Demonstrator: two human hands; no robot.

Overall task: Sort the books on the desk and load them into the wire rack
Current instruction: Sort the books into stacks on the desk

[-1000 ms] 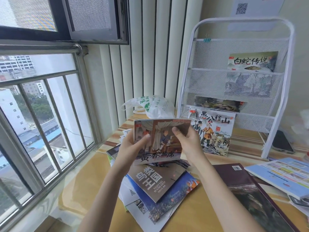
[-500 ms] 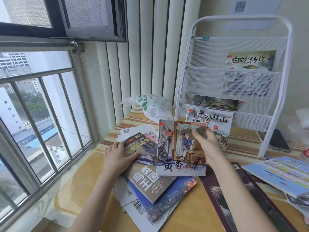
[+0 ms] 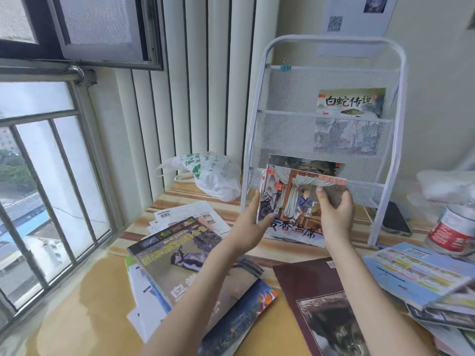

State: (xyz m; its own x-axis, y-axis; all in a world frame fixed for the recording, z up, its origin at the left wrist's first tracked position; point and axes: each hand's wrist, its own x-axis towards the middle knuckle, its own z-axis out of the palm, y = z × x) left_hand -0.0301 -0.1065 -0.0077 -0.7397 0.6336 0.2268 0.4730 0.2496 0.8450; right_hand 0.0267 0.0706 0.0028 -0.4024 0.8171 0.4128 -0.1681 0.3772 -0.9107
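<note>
Head view: both hands hold one picture book [image 3: 295, 214] upright in front of the wire rack's [image 3: 321, 140] bottom pocket, near the desk's [image 3: 108, 291] far edge.
Right hand [image 3: 334, 214]: clamped on the book's upper right, thumb on the cover.
Left hand [image 3: 253, 222]: fingers nearly straight, steadying the book's left edge.
Risk, snagging: the bottom pocket already carries books; the new one could catch on them or on the mesh front and buckle.
Risk, slipping: the hold is light and the cover is glossy, so it may drop onto the desk.
Risk, sorting: it might land in the wrong tier.
Count, rack: one white-snake title [image 3: 350, 102] in the top tier, at least two behind the held book.
Count, desk: roughly nine loose books, in a left pile [image 3: 180, 255], a maroon one [image 3: 316, 304] and a right pile [image 3: 416, 271]; exact number unclear.
Others: one plastic bag [image 3: 210, 173], one phone [image 3: 394, 222], one can [image 3: 449, 232].
</note>
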